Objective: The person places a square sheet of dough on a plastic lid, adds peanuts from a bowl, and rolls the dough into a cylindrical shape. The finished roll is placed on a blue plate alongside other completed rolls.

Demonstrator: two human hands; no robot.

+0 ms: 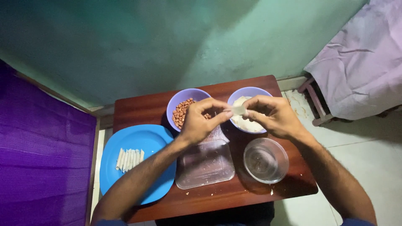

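White dough wrapper is pinched between your left hand and right hand above the tabletop's far edge; keep fingertip pressure even, rolling tightly like those on the blue plate.

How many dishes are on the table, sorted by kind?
Purple bowls: 2, one of peanuts, one of white dough
Clear glass bowl: 1
Clear rectangular tray: 1
Blue plate: 1, carrying white rolled sticks
Total: 5
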